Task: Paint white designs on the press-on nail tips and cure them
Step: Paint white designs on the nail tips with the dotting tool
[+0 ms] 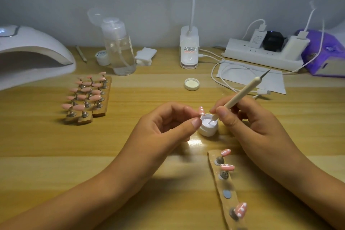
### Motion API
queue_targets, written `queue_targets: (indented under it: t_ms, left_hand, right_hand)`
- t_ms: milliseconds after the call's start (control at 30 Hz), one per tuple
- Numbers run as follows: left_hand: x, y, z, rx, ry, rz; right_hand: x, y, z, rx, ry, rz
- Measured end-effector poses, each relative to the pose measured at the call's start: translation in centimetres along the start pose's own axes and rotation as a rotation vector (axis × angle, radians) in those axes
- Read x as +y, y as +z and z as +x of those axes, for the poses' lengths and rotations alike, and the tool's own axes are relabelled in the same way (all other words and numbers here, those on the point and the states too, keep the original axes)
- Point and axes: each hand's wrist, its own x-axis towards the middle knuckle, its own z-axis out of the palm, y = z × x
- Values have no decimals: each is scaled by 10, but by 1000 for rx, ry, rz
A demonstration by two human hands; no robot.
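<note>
A wooden table (56,145) before a grey wall, with two bare hands at work in the middle of it.
The left hand (168,123) pinches one pink nail tip (201,111), which already has white marks, between thumb and forefinger, and the other fingers are curled under; the tip is just at 10 o'clock of the small white paint jar (208,125). The right hand (242,117) grips a cream dotting pen (242,95), thumb and fingers pressed round its shaft, and the lower point is dipped in the white paint. At 5 o'clock from the jar lies a wooden strip (229,204) with three painted tips (226,167) on little stands. Well apart at 10 o'clock, wooden holders (99,113) carry many plain pink tips, and the white curing lamp (33,52) sits beyond them. The jar's lid (192,84) lies at 12 o'clock.
</note>
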Motion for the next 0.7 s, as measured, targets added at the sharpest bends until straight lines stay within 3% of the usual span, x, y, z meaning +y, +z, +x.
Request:
queue_targets:
  t_ms: [167, 367, 533, 700]
  left_hand:
    - [0, 0, 0, -15, 19, 10]
    - [-2, 0, 0, -53, 11, 39]
    - [-3, -1, -1, -92, -6, 70]
    - [-3, -1, -2, -117, -43, 45]
  right_hand:
    - [-3, -1, -1, 78, 12, 75]
    - [-9, -10, -4, 233, 22, 422]
    - [-7, -12, -6, 112, 81, 678]
    - [-12, -8, -8, 33, 90, 767]
